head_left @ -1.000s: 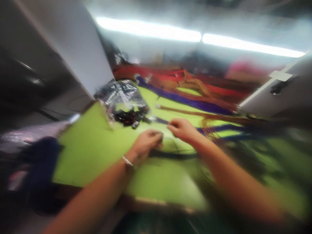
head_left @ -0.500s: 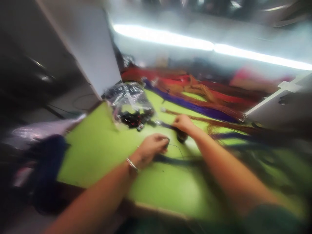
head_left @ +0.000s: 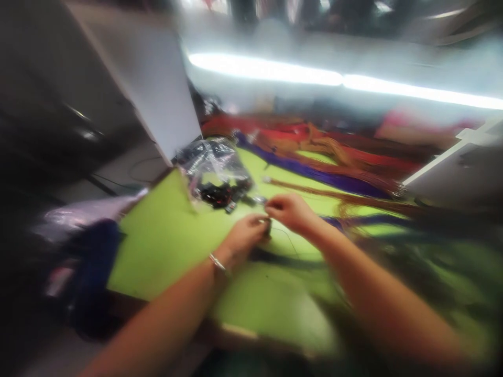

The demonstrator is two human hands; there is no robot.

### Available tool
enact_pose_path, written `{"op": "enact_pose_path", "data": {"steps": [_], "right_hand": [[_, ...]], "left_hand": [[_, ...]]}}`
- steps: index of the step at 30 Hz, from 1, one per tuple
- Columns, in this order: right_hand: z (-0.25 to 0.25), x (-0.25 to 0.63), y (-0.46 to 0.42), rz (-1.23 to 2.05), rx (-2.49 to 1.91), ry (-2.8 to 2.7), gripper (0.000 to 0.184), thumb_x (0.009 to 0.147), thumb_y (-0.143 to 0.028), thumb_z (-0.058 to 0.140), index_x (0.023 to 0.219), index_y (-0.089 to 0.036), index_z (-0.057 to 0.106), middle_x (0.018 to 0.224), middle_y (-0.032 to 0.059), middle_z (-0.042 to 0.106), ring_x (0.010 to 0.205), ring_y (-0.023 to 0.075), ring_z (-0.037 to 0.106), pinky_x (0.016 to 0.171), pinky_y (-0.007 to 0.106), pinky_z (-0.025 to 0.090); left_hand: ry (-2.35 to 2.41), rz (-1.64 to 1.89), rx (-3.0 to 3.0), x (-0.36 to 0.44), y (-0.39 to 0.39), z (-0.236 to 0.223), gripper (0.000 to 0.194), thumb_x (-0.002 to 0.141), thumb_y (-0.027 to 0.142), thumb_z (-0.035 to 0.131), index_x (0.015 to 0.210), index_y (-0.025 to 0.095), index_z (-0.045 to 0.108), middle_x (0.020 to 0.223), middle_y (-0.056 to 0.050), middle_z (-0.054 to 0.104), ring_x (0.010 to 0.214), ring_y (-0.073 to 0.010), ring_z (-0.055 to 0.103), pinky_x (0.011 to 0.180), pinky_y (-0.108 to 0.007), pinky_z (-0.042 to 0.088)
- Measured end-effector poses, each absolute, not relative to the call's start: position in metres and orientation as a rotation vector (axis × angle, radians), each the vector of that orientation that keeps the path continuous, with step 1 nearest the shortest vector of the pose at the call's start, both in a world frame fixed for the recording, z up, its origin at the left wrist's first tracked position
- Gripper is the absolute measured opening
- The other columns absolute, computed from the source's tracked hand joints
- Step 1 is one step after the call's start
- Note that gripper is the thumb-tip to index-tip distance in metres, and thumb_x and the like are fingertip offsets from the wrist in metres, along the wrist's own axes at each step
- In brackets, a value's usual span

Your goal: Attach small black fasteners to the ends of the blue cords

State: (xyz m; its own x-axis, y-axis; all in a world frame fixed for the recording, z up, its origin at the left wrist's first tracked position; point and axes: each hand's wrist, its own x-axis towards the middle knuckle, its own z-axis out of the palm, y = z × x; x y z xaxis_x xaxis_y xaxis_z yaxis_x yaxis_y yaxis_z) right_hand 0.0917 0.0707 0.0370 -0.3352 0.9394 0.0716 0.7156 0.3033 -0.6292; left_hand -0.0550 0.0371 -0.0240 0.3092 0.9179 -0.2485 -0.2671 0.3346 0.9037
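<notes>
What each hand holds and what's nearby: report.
Left hand pinching small dark part. Right hand beside it, pinched; anything held too blurred to tell. Plastic bag beyond both hands, not between them.

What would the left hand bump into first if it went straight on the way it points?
Most likely the right hand, close ahead of the left hand and the dark piece it pinches. Depth is unclear, and blur hides whether the hands already touch.
</notes>
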Motion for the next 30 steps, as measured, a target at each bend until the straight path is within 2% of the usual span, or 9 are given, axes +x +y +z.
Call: {"op": "enact_pose_path", "data": {"steps": [5, 15, 23, 30], "right_hand": [[0.024, 0.098, 0.052, 0.507, -1.46, -2.067, 0.016, 0.074, -0.017, 0.053, 0.069, -0.016, 0.068, 0.065, 0.0005, 0.066, 0.06, 0.0099, 0.053, 0.06, 0.021, 0.036], [0.001, 0.119, 0.027, 0.702, -1.566, -1.794, 0.014, 0.069, -0.019, 0.052, 0.057, -0.015, 0.058, 0.053, -0.0023, 0.056, 0.052, 0.0081, 0.045, 0.053, 0.019, 0.034], [-0.001, 0.118, 0.03, 0.762, -1.517, -1.814, 0.015, 0.067, -0.017, 0.05, 0.053, -0.014, 0.056, 0.049, -0.0038, 0.05, 0.05, 0.0067, 0.04, 0.049, 0.019, 0.029], [0.002, 0.117, 0.028, 0.774, -1.609, -1.847, 0.014, 0.065, -0.018, 0.05, 0.053, -0.015, 0.056, 0.05, -0.0028, 0.051, 0.052, 0.008, 0.039, 0.051, 0.02, 0.028]], "left_hand": [[0.878, 0.953, 0.81, -0.055, 0.037, -0.02, 0.03, 0.066, 0.03, 0.075, 0.088, 0.013, 0.063, 0.074, -0.001, 0.06, 0.06, -0.0077, 0.057, 0.057, -0.019, 0.045], [0.811, 0.895, 0.651, -0.053, 0.035, -0.02, 0.026, 0.073, 0.015, 0.068, 0.097, 0.013, 0.059, 0.078, -0.005, 0.064, 0.065, -0.0096, 0.061, 0.061, -0.019, 0.05], [0.799, 0.845, 0.674, -0.053, 0.035, -0.023, 0.028, 0.072, 0.017, 0.07, 0.098, 0.013, 0.06, 0.081, -0.005, 0.064, 0.068, -0.0099, 0.062, 0.062, -0.019, 0.05], [0.884, 0.883, 0.82, -0.05, 0.031, -0.019, 0.031, 0.066, 0.023, 0.075, 0.091, 0.013, 0.061, 0.079, -0.002, 0.063, 0.065, -0.0102, 0.061, 0.06, -0.021, 0.048]]}}
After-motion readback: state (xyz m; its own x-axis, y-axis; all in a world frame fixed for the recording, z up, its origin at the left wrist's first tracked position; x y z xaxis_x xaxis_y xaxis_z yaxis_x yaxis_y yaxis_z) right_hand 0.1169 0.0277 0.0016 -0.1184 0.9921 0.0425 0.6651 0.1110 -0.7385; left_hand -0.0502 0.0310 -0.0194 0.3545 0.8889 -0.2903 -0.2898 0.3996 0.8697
